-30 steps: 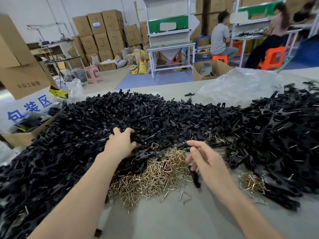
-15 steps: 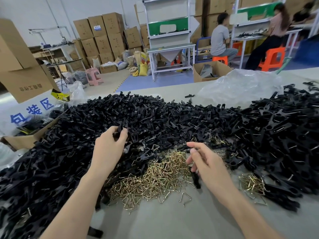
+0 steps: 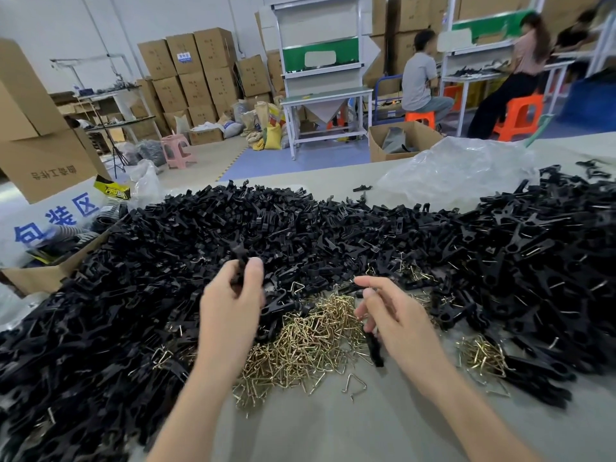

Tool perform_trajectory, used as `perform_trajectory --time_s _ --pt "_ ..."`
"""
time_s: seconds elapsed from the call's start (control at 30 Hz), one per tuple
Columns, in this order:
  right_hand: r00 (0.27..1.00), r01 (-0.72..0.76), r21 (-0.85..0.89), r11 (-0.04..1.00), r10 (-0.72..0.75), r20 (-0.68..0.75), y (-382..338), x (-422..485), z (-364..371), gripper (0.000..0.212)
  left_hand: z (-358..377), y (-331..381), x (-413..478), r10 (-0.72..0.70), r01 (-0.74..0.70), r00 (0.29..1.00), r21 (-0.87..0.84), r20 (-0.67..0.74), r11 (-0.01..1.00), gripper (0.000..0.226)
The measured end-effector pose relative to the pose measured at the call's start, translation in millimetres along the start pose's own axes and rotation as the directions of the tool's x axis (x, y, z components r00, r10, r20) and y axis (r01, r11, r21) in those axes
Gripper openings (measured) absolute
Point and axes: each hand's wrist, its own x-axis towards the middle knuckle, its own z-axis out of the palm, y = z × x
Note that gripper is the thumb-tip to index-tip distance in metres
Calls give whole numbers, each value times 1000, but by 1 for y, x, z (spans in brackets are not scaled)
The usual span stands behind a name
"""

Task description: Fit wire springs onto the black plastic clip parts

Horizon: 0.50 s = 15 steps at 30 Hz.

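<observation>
A wide heap of black plastic clip parts [image 3: 300, 228] covers the grey table [image 3: 333, 428] from left to right. A pile of brass-coloured wire springs [image 3: 306, 341] lies in front of it, between my hands. My left hand [image 3: 230, 311] is raised over the heap, fingers pinched on one black clip part [image 3: 240, 258]. My right hand [image 3: 396, 321] hovers over the springs with a black clip part [image 3: 374, 348] held under its fingers, the part's lower end sticking out below the palm. A smaller spring pile [image 3: 483, 358] lies to the right.
An open cardboard box [image 3: 50, 275] sits at the table's left edge. A crumpled clear plastic bag [image 3: 460, 171] lies at the back right. Beyond the table are stacked cartons, workbenches and people seated on orange stools.
My left hand has lifted out of the heap with a black clip part pinched in it and drawn back toward me. My right hand has stayed almost still.
</observation>
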Motion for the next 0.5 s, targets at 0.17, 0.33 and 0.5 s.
perform_trajectory --time_s 0.17,0.33,0.5 --pt "983 -7 255 967 -39 177 -18 -7 4 24 51 27 -50 -27 123 975 -432 222 893 27" --pt "974 -10 381 924 -77 212 -23 -9 10 27 63 24 -58 -67 216 954 -512 293 831 31" --pt "978 -60 476 877 -44 206 -19 -8 13 24 62 23 -59 -4 177 946 -505 324 845 31"
